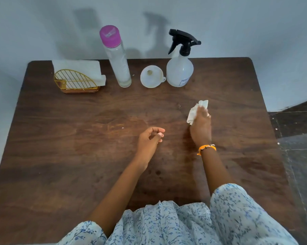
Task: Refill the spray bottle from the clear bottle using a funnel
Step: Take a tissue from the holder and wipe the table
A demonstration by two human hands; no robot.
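right hand pressing crumpled white tissue onto dark wooden table, grip closed around it, likely mopping spills; left hand loosely curled, holding nothing.

Spray bottle label unreadable

Blue-floral white sleeves, orange beaded bracelet — right wrist

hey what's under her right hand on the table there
A crumpled white tissue lies under the right hand, pressed onto the wooden table. Its edges stick out past the fingers; the part beneath the palm is covered.
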